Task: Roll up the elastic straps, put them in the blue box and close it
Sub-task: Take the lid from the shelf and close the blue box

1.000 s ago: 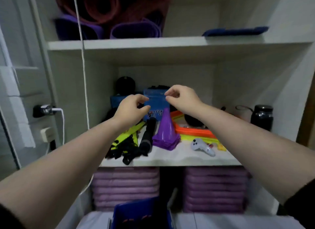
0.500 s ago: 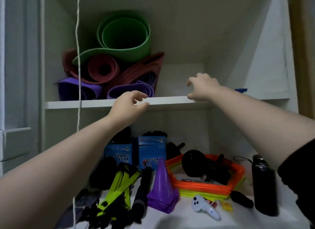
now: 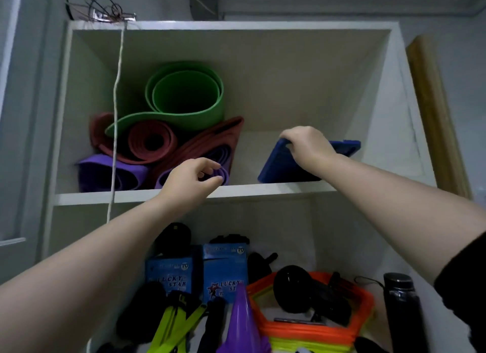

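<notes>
Blue lid [image 3: 282, 166] is tilting up on the upper shelf [image 3: 163, 193], front edge resting, right hand [image 3: 306, 147] with fingers clamped over its top edge. Probably light, stiff plastic; rim grip suits. Left hand [image 3: 192, 180] is hovering by the rolled mats [image 3: 168, 131], fingers loosely curled, empty. Blue box not visible.

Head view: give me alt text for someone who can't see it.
The right hand grips a tilted blue lid on the upper shelf, while the left hand hovers open near rolled mats. Cones and boxes clutter the shelf below.
</notes>
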